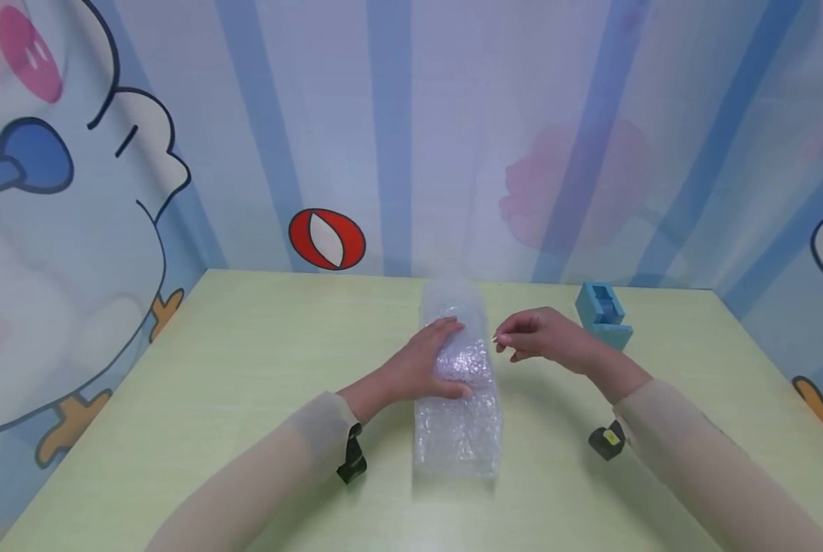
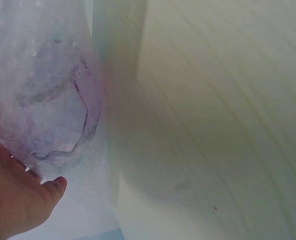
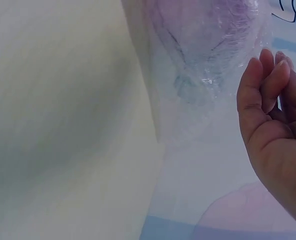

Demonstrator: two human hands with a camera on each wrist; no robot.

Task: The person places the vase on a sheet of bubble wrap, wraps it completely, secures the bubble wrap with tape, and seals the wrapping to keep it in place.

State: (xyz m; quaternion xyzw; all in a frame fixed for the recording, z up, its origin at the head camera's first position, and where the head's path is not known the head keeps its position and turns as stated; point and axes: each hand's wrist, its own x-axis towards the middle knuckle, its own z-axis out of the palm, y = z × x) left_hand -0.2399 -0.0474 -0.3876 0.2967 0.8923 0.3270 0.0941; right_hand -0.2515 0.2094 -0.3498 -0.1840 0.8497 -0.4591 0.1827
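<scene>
A long bundle of clear bubble wrap stands out from the middle of the table. Through its layers in the left wrist view shows a rounded, purple-tinted thing with dark outlines. My left hand holds the bundle around its middle, fingers over the far part and thumb on the near part. Just off the bundle's right side, my right hand has thumb and fingertips brought together. A small, shiny clear piece of film shows at these fingertips in the right wrist view.
A light blue block-shaped holder with a rectangular opening stands at the back right of the pale yellow table, behind my right wrist. A printed cloth backdrop rises along the table's back edge. Each wrist carries a small black camera.
</scene>
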